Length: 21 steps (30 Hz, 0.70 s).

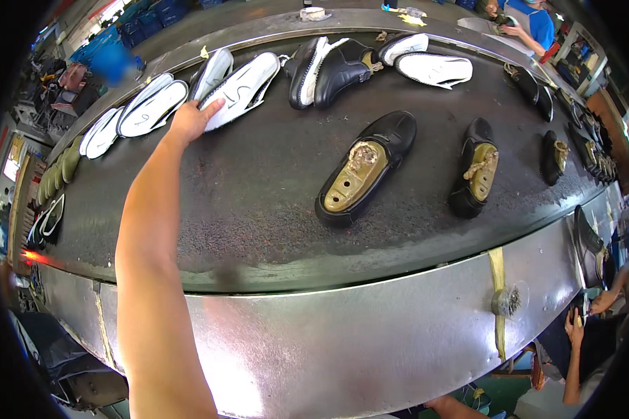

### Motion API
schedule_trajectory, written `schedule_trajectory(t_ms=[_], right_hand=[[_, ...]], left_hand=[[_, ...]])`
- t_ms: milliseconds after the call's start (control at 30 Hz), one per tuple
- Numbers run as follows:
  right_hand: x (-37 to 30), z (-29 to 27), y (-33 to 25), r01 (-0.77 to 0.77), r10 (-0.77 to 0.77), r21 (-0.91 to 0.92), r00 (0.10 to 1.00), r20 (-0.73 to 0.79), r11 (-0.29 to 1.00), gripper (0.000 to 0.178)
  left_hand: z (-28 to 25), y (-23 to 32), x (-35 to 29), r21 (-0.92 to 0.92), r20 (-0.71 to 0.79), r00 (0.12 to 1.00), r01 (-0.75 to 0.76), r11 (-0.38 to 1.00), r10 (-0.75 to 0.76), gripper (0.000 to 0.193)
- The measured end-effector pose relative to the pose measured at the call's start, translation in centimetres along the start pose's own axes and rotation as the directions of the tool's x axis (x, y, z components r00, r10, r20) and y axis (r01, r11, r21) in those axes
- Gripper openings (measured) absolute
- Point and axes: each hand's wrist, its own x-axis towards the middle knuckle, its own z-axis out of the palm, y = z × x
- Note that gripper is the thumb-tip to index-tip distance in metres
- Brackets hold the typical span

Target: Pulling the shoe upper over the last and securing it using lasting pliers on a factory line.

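My left hand (197, 119) reaches far across the dark belt, its fingers closed on the near end of a white shoe sole (243, 89) with a dark edge and a mark drawn on it. Beside it lean another pale sole (213, 73) and, to the left, more white soles (154, 108). My fingertips are partly hidden by the sole. At the lower edge shows a small strip of skin (456, 407), perhaps my right hand or forearm; no fingers can be made out there.
Black shoes on yellowish lasts (356, 178) lie along the belt (258, 188), with a pair (328, 73) at the far edge. A metal ledge (293, 342) runs along the near side. Co-workers' hands (576, 328) are at the right; another person (528, 28) stands across.
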Motion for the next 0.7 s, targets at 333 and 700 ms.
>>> schedule_trajectory(t_ms=[333, 700], right_hand=[[-2.6, 15.3, -3.4, 0.159, -0.202, 0.239, 0.965, 0.168, 0.958, 0.061], [-3.8, 18.6, 9.2, 0.216, -0.255, 0.242, 0.956, 0.145, 0.946, 0.059]], left_hand=[[-11.0, -0.8, -25.1, 0.058, 0.159, 0.987, 0.007, 0.998, -0.016, 0.072], [-21.5, -6.8, -55.7, -0.081, 0.155, 0.987, -0.015, 0.997, 0.028, 0.049]])
